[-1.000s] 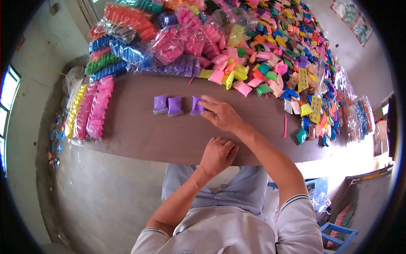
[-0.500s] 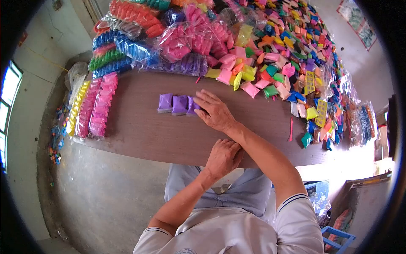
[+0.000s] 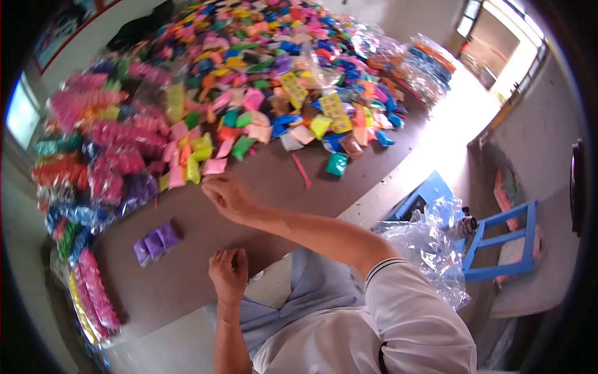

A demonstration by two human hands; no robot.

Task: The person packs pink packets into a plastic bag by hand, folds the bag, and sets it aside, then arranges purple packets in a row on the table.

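My right hand [image 3: 229,196] is over the table, just below a pink packet [image 3: 215,166] at the near edge of the pile. Its fingers are apart and slightly bent, with nothing visible in them. Close to the table's front edge, my left hand [image 3: 228,273] has its fingers curled in, with a dark hollow between fingers and thumb; I see no object there. Three purple packets [image 3: 157,242] lie side by side in a short row, left of both hands and touched by neither.
A large heap of small colourful packets [image 3: 249,68] covers the back of the table [image 3: 268,184]. Bagged rows of pink packets [image 3: 96,290] lie at the left. A red strip [image 3: 301,171] rests near a green packet [image 3: 337,164]. Clear plastic bags [image 3: 430,249] and a blue frame [image 3: 501,240] stand right.
The view has swung to the right. My right hand has left the purple packets and moved toward the pile's near edge. My left hand is now apart from my right forearm.
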